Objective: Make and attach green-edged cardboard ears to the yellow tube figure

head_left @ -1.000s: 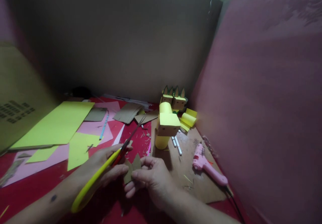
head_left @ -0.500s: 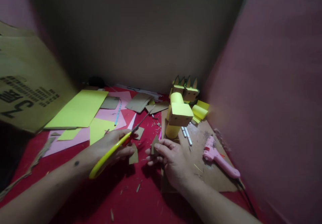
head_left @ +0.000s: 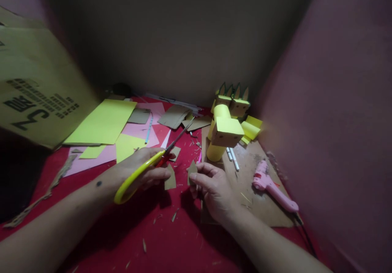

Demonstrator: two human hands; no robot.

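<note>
Cardboard piece (head_left: 192, 173) is hovering near-left of the yellow figure (head_left: 228, 126), right fingers (head_left: 201, 180) pinching it, left fingers (head_left: 157, 174) gripping scissors (head_left: 143, 167) plus another scrap (head_left: 170, 179), so that crowded grip is probably risking a drop.

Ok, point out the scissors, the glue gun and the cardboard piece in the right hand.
Scissors (head_left: 154, 159): head view, on the yellow handle.
Glue gun (head_left: 277, 194): head view, on the pink grip.
Cardboard piece (head_left: 192, 168): head view, on its flat face.
</note>
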